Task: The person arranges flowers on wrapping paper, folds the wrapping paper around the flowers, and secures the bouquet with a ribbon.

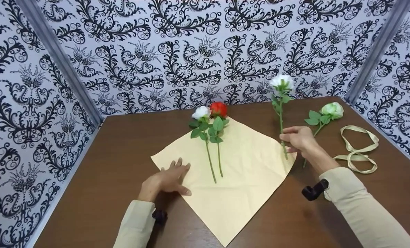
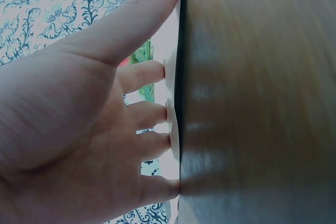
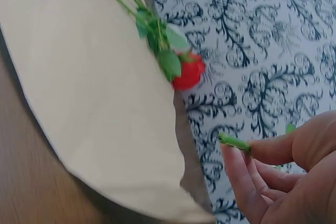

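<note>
My right hand (image 1: pixel 299 139) pinches the green stem of a white artificial rose (image 1: pixel 281 83) and holds it upright above the right corner of a cream wrapping sheet (image 1: pixel 246 165). In the right wrist view the cut end of that stem (image 3: pixel 234 142) sticks out past the fingertips. My left hand (image 1: pixel 172 177) rests with spread fingers on the sheet's left edge; the left wrist view shows its fingertips (image 2: pixel 157 70) touching the paper. On the sheet lie another white rose (image 1: pixel 201 113) and a red rose (image 1: pixel 218 109), side by side, stems toward me.
Right of the sheet, a pale green-white rose (image 1: pixel 331 111) lies on the brown table (image 1: pixel 98 179), its stem partly behind my right hand. A looped cream ribbon (image 1: pixel 358 151) lies farther right. Patterned black-and-white walls (image 1: pixel 191 51) stand behind and at both sides.
</note>
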### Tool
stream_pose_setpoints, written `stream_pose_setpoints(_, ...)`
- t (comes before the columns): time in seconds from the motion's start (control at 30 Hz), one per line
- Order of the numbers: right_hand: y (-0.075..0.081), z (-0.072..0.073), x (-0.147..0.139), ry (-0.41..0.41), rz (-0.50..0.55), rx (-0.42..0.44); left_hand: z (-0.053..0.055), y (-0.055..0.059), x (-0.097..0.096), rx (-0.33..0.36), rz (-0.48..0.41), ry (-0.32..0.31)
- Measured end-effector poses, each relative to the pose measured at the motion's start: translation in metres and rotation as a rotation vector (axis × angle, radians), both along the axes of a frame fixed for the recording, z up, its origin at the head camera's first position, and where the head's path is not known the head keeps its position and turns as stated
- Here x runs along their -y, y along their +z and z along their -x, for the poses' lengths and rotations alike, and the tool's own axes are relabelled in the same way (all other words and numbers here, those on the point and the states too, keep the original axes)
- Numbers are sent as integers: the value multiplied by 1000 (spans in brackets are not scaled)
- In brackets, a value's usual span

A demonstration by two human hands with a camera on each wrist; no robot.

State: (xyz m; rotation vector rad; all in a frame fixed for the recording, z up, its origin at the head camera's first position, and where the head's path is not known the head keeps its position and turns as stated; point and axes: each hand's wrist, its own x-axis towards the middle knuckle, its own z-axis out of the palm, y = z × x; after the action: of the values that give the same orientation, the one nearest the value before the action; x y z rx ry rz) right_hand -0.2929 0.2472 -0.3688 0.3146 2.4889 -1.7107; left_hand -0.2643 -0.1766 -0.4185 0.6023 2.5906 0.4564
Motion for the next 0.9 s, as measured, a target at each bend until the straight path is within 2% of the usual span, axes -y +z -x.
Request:
stream_pose_setpoints(0.23,-1,0,33,55,-25,-49,-1,1,0,-1,2,4)
stream_pose_setpoints(0.6,-18,2,85,127,-27,-103,2,0,-1,-4,4,0)
stream_pose_setpoints(0.83,-26,4,118,152,-24,-99,0,-1,0,46,-47,55)
stream_pose_setpoints(0.9,-28,4,125,156,-26,-94,0,-2,0,42,-45,52)
